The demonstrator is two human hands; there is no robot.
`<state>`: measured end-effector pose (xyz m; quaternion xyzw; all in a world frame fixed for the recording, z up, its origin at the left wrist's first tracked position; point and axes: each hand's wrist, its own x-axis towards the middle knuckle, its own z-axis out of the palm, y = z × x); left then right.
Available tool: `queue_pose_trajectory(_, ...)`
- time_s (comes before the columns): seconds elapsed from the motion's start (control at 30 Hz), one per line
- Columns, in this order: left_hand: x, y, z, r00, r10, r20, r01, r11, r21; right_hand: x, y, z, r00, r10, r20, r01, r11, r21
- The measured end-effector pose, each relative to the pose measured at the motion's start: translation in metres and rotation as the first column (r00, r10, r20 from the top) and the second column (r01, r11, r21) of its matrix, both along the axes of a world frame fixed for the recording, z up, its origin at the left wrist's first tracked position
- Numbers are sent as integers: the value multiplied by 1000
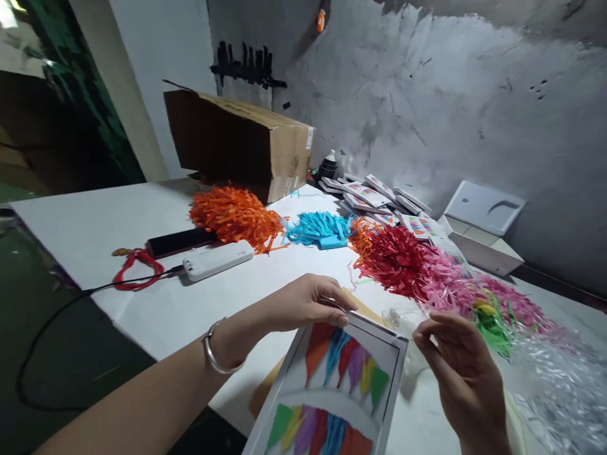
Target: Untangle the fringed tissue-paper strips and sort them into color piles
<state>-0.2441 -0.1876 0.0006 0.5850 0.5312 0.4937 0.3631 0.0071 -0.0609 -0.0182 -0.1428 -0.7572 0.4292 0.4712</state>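
Note:
My left hand (315, 300), with a silver bangle at the wrist, grips the top edge of a flat white box (346, 385) between thumb and fingers. Orange, blue, red, purple, yellow and green tassels and pennants are printed on its face. The box tilts toward me and runs out of view at the bottom. Just right of its top corner is my right hand (462, 373), thumb and index finger pinched together; whatever is between them is too small to make out. Behind that hand lie clear plastic (403, 319) and a green and yellow bundle (493, 325).
Orange (234, 215), blue (320, 229), red (398, 259) and pink (455, 284) tassel bundles line the white table (279, 278). Behind stand an open cardboard box (289, 155), several flat printed boxes (370, 194) and an open white box (478, 243). A cabled white power bank (218, 260) lies left; silver strands (564, 385) right.

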Motion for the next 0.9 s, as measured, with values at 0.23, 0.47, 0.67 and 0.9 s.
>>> queue_pose_trajectory(0.23, 15, 13, -13, 997, -43, -70, 37, 996, -86, 30, -4, -7, 925, -271, -268, 308, 945, 106)
queue_pose_trajectory(0.47, 26, 17, -28, 989, -107, -98, 98, 991, -86, 29, -5, -3, 990, 137, 17, -122, 927, -355)
queue_pose_trajectory(0.67, 40, 14, -29, 975, -135, -176, 125, 990, -68, 4, -11, -9, 903, 395, 168, -275, 833, -481)
queue_pose_trajectory(0.9, 44, 16, -31, 976, -128, -175, 118, 991, -65, 3, -9, -20, 890, 386, 241, -239, 847, -474)
